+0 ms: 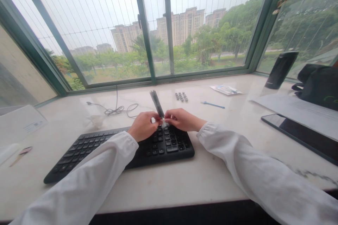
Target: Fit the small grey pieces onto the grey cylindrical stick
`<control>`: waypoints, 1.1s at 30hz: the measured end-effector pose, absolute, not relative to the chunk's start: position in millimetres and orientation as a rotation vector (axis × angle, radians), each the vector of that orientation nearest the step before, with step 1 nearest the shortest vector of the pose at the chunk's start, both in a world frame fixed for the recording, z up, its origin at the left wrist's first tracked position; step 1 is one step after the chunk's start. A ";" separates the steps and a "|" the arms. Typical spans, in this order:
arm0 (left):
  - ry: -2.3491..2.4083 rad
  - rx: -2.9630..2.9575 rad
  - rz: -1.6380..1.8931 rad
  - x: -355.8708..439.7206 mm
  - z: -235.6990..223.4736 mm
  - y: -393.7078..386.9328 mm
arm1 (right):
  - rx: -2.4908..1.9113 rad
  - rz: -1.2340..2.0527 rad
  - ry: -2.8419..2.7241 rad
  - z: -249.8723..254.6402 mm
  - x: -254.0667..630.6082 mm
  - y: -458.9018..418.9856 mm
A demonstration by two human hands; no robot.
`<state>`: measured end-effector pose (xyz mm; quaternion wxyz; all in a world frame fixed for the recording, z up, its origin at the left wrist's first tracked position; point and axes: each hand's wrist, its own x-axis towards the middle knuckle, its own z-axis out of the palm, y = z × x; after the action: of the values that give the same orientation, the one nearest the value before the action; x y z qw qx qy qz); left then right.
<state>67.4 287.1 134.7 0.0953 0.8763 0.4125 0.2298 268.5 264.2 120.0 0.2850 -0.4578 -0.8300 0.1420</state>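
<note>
Marble sill [169, 186] ran beneath the tall window [79, 24], whose daylight fell across our work. A black keyboard [169, 149] sat directly under our hands, while a looped thin cable [116, 110], a blue pen [212, 104] and a cluster of small dark pieces [181, 96] lay farther off, seemingly kept within reach but clear of the hands. Above the keys, our left hand [144, 126] and right hand [183, 119] met, both closed from either side on a narrow dark strip [157, 104]. It tilted upward, apparently steadied between them, with a scrap of clear plastic [165, 124] at its lower end.
</note>
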 end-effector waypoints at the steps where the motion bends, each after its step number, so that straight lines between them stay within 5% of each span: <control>1: 1.227 2.592 0.674 67.8 134.7 287.2 | -1.230 0.380 -2.211 120.3 268.4 264.2; 33: 1.147 2.655 0.663 74.1 132.1 284.4 | -1.214 0.315 -2.333 123.9 271.5 261.3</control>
<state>74.1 284.4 132.1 0.0870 0.8914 0.3851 0.2227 271.5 261.3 123.9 0.2440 -0.4446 -0.8541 0.1154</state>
